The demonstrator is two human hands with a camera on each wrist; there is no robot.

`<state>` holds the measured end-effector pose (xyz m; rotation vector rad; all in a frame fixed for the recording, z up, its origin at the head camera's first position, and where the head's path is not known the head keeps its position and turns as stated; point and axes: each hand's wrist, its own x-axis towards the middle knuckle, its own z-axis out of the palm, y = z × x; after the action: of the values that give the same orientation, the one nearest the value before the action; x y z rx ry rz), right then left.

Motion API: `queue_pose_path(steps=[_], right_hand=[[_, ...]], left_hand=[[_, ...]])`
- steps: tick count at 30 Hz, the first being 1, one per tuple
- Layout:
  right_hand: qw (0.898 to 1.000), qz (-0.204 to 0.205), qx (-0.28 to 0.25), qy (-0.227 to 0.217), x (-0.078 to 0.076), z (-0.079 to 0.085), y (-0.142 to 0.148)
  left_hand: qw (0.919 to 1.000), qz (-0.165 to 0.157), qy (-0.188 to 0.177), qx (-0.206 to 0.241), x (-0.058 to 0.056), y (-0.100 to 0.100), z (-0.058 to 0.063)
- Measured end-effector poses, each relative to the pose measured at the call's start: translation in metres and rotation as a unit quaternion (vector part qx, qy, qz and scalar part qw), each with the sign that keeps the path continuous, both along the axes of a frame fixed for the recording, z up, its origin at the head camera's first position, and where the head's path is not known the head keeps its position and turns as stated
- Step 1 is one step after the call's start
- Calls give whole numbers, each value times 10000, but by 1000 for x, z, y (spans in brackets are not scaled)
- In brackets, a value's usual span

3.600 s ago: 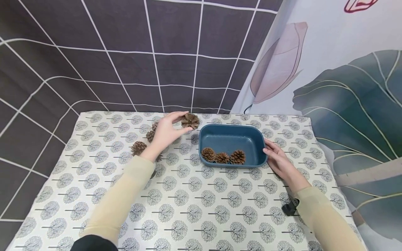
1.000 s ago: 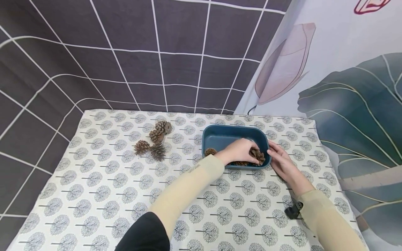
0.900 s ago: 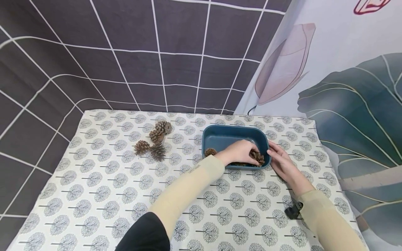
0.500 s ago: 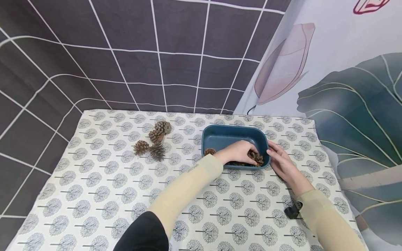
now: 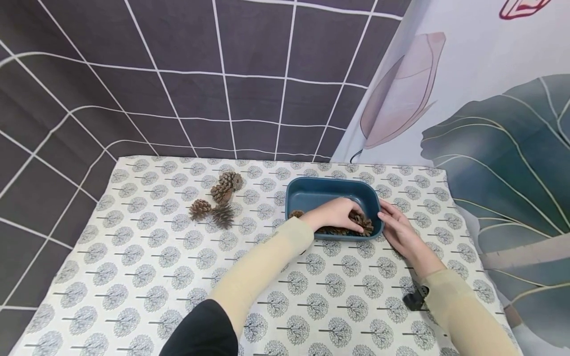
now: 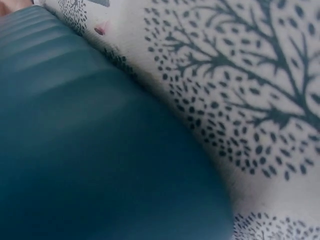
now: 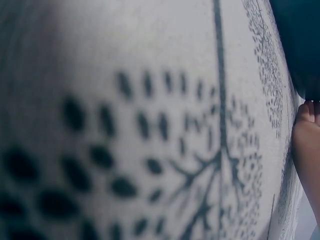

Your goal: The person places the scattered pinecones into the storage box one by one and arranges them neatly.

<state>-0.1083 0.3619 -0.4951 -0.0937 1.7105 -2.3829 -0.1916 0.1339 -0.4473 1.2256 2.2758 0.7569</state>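
Note:
My left hand (image 5: 339, 213) reaches into the front right part of a dark blue rectangular tub (image 5: 307, 201), its thumb and fingers around a brown pine cone (image 5: 365, 224). Partly under this hand, more cones lie along the tub's front wall, one pine cone (image 5: 296, 214) showing left of the wrist. My right hand (image 5: 398, 232) rests against the tub's right end, fingers fairly straight along the outside. In the right wrist view, fingertips (image 7: 306, 111) meet the tub's wall (image 7: 300, 45). The left wrist view is filled by the tub's outer side (image 6: 115, 130) and tablecloth.
Several pine cones (image 5: 221, 193) sit in a loose group on the tablecloth (image 5: 147, 257) left of the tub. A dark grid-patterned curtain (image 5: 187, 94) hangs behind the table, and a leaf-printed cloth (image 5: 498, 163) hangs to the right. A small black device (image 5: 415, 299) is at the right wrist.
My left hand carried a pine cone from the tub's left side into its right end. Over the last half second it shifted only slightly left. The right hand stays at the tub's end.

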Motion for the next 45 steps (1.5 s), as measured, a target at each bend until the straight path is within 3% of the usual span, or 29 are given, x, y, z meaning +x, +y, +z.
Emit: queue_pose_path(steps=[8,14,23,31,38,45], right_hand=[[9999,38,128,31,1,0,1],[10000,13,-39,31,0,-1,1],[9999,51,-143,4,-1,-1,-1],[9999,31,-139,26,0,-3,2],[9999,-17,-128,-78,0,-2,0],[9999,-63,-136,-55,-1,-1,0]], left_hand=[[9999,30,-12,167,0,-8,10],[9989,147,343,280,2,-29,23],[9939,579,635,689,-1,-80,29],[9882,1121,604,853,1,-133,31],[9733,1938,503,1121,11,-180,24],[9543,2601,754,1262,24,-231,25]])
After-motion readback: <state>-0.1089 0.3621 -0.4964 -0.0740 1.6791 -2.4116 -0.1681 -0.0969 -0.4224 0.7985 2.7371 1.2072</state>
